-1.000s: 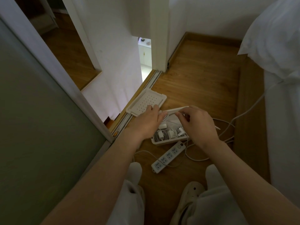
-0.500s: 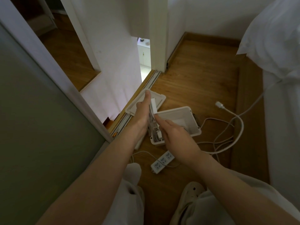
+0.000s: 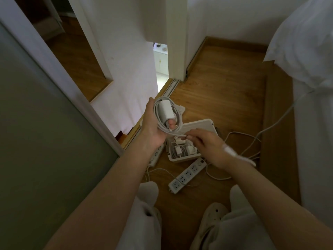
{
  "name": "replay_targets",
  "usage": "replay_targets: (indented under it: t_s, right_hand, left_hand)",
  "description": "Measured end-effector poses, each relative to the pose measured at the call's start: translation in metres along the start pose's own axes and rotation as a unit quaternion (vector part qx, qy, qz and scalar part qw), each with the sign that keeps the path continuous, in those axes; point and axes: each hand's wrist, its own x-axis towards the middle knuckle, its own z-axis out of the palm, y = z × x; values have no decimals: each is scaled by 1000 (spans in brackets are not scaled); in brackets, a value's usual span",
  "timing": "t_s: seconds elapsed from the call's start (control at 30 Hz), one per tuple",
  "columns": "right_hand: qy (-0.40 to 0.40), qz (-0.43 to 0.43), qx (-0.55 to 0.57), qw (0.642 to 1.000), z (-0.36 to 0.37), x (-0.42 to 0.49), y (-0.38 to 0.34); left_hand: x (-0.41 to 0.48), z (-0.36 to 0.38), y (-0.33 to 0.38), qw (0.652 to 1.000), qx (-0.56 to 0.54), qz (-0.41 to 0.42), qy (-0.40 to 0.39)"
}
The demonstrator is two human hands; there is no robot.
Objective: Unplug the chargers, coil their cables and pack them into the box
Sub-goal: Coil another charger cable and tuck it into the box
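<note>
Left grip point(image 3: 153, 127) is curled palm-up round a white charger point(image 3: 164, 110), with its cable point(image 3: 177, 121) wound in loops about it and my thumb on the brick's lower end. I hold the bundle in the air over the far left corner of the box point(image 3: 201, 125). Right grip point(image 3: 207, 145) pinches the cable's free end between its fingertips directly above the box's open top, and it hides much of the inside from me.

Well to the left of the box is the frosted sliding door point(image 3: 45, 123). To the right of the box is the bed point(image 3: 315, 123), dressed in white, with its wooden side panel facing the box. The box sits on the wooden floor point(image 3: 225, 87).

A white power strip point(image 3: 187, 175) lies just on my side of the box, close to its near wall and angled. A second strip point(image 3: 155, 157) lies left of the box, mostly covered by my left forearm. The lid point(image 3: 181, 109) lies beyond the box on its left, almost wholly behind the coil I hold.

Right of the box, a loose white cable point(image 3: 252, 141) loops over the floor and runs up towards the bed. Something white and blurred crosses my right wrist, and I cannot make out what it is. Inside the box, at its near left, several packed chargers point(image 3: 182, 150) lie with their cords coiled.
</note>
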Motion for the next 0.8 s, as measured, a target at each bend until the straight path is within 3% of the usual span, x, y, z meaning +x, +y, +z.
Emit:
replay_targets:
  t_s: [0.27, 0.4, 0.63, 0.7, 0.8]
  right_hand:
    - [-19, 26, 35, 999, -14, 1, 8]
    - [-38, 45, 63, 996, -12, 3, 9]
    - [-33, 79, 216, 973, -16, 4, -4]
    - [-55, 63, 218, 972, -15, 4, -5]
    - [-75, 57, 194, 976, -15, 5, -1]
  left_hand:
    - [-4, -18, 13, 977, 202, -15, -61]
    - [-5, -26, 12, 938, 336, -7, -87]
    - [-7, -18, -7, 871, 486, 8, -67]
    - [-8, -12, -14, 848, 523, 6, -80]
    - [-8, -12, -17, 843, 527, -16, -103]
